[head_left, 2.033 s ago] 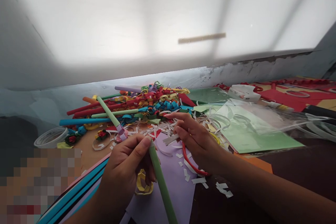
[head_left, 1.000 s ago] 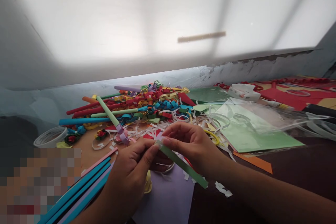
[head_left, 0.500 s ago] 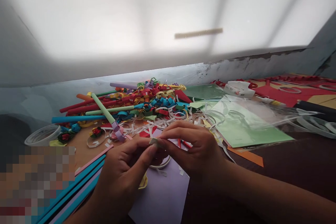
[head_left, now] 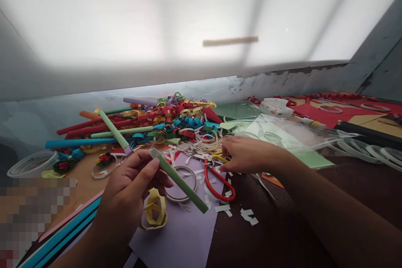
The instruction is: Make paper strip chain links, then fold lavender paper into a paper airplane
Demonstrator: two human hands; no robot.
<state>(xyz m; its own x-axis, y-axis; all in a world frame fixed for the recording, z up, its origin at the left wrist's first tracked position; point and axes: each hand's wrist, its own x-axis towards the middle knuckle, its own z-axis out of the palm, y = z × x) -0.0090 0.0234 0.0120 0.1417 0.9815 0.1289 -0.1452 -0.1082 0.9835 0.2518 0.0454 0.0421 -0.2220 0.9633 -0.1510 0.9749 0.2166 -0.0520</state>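
Observation:
My left hand (head_left: 133,186) pinches one end of a folded green paper strip (head_left: 182,182) between thumb and fingers; the strip slants down to the right. Under it lie a roll of tape (head_left: 190,176), a yellow paper loop (head_left: 155,213) and a purple sheet (head_left: 185,238). My right hand (head_left: 241,154) reaches over the table beside red-handled scissors (head_left: 230,192) and a yellow handle (head_left: 220,158). Its fingers are bent and partly hidden, so whether they touch or hold anything is unclear.
Paper chains (head_left: 188,121) and rolled paper tubes are heaped at the back left. A plastic tub (head_left: 31,165) stands at the far left. Light green sheets (head_left: 317,159) under clear plastic and red paper (head_left: 333,119) lie to the right. White scraps (head_left: 249,216) dot the dark table.
My hands have moved apart. My left hand keeps the green strip, now seen lengthwise, while my right hand has let go of it and moved toward the scissors. The view has shifted slightly.

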